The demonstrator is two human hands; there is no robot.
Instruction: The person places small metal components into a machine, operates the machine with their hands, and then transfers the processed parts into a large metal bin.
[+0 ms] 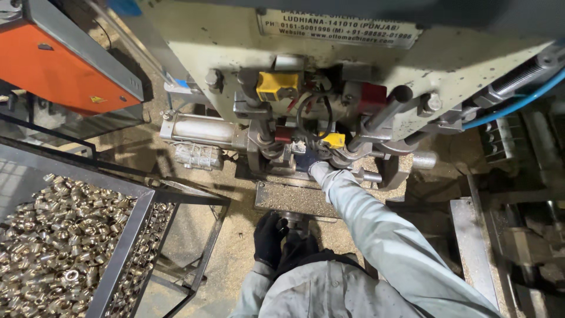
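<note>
I look down at a grey-green machine [235,53] with clamps, yellow and red fittings and a black lever. My right hand [310,160], in a dark blue glove, reaches forward into the clamp area in the middle of the machine [294,147]; its fingers are partly hidden among the metal parts, so what it grips is not visible. My left hand [268,238], in a black glove, rests low near my body, closed around a round metal part [293,219] below a dusty metal plate [288,197].
A wire-mesh bin [126,235] full of several shiny brass fittings [53,229] stands at the left. An orange panel [53,65] is at top left. A blue hose [512,100] and a spring sit at the right. Brass chips cover the floor.
</note>
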